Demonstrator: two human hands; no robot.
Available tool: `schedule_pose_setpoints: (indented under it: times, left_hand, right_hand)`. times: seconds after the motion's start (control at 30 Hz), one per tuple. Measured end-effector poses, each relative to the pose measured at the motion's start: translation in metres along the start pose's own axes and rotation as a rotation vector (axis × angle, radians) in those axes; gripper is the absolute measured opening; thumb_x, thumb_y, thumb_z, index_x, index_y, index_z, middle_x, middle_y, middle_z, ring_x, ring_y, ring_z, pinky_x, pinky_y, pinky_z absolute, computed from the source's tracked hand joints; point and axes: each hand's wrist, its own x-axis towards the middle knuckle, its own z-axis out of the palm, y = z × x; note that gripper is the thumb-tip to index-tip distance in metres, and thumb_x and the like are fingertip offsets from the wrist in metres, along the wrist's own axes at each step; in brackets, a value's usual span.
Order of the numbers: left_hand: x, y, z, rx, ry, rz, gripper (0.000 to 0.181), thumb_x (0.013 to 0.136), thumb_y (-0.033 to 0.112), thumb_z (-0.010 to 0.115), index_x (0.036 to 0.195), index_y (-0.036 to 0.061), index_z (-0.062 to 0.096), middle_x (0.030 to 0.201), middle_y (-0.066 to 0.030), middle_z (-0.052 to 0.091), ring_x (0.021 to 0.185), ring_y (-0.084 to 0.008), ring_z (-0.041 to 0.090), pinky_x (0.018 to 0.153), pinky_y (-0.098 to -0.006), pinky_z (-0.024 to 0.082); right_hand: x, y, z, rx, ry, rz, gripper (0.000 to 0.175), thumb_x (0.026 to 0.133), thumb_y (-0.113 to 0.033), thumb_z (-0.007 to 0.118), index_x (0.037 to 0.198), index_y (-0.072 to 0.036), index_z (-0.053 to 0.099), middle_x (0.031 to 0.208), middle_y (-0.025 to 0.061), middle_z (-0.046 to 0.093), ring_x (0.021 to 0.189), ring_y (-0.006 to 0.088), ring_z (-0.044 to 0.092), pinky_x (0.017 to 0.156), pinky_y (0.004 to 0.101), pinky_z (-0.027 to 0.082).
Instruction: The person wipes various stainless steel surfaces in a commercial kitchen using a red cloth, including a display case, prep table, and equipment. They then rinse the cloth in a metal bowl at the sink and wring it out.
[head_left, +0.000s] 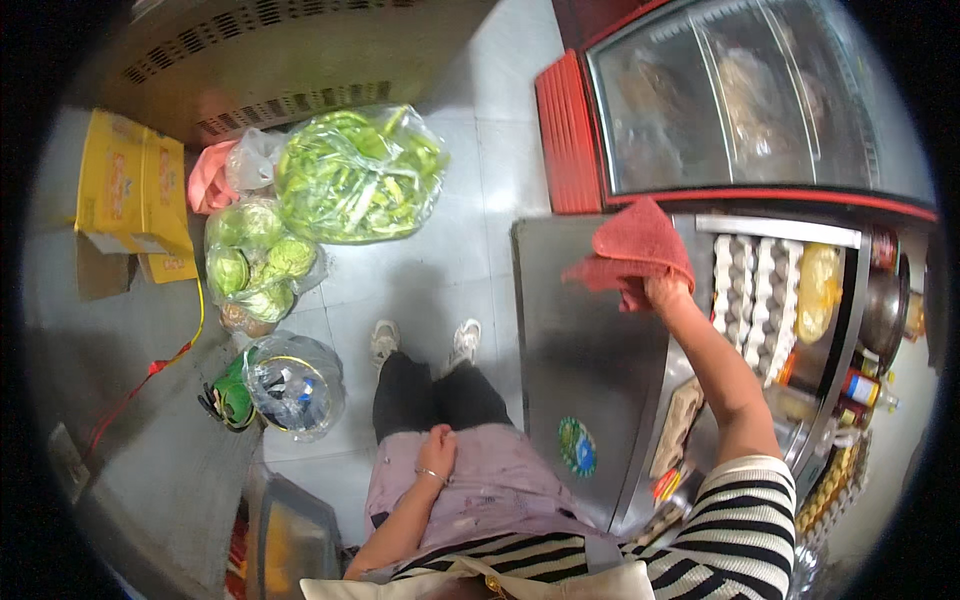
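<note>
My right hand grips a red cloth, which hangs over the front face of a stainless steel cabinet. The cloth covers most of the fingers, and its left end is blurred. A round green and blue sticker is on the cabinet's lower part. My left hand rests against the pink apron at my lap, its fingers curled, with nothing seen in it. A bracelet is on that wrist.
Egg trays lie on the cabinet's right side, near bottles. A red-framed glass-door fridge stands beyond. On the floor are bagged green peppers, bagged cabbages, a lined bin and a yellow carton.
</note>
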Motion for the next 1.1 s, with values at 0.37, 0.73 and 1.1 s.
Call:
schedule_pose_setpoints:
  times: [0.37, 0.73, 1.1]
  left_hand:
    - [0.004, -0.014, -0.009, 0.25, -0.199, 0.034, 0.034, 0.088, 0.032, 0.05, 0.105, 0.0032, 0.056, 0.087, -0.0192, 0.064, 0.082, -0.0344, 0.063, 0.073, -0.0422, 0.047]
    - [-0.034, -0.008, -0.006, 0.65, -0.195, 0.33, 0.026, 0.087, 0.027, 0.052, 0.102, 0.0057, 0.054, 0.079, -0.02, 0.064, 0.075, -0.0373, 0.062, 0.066, -0.045, 0.048]
    - [-0.15, -0.037, 0.044, 1.032, -0.386, 0.575, 0.032, 0.084, 0.026, 0.054, 0.108, 0.0065, 0.056, 0.078, -0.0183, 0.065, 0.076, -0.0352, 0.064, 0.068, -0.0416, 0.049]
  right_hand:
    - [-0.101, 0.025, 0.072, 0.501, 0.399, 0.12, 0.037, 0.076, -0.028, 0.067, 0.109, -0.013, 0.059, 0.109, 0.0099, 0.06, 0.1, 0.0274, 0.056, 0.082, 0.0394, 0.046]
    - [-0.225, 0.063, 0.192, 0.126, 0.587, 0.132, 0.025, 0.082, -0.024, 0.058, 0.104, -0.011, 0.059, 0.098, 0.0106, 0.059, 0.091, 0.0231, 0.056, 0.077, 0.0337, 0.046]
    - [-0.478, 0.129, 0.411, -1.124, 0.496, 0.208, 0.057, 0.094, -0.049, 0.02, 0.133, -0.012, 0.038, 0.139, 0.0042, 0.039, 0.127, 0.0202, 0.038, 0.107, 0.033, 0.03]
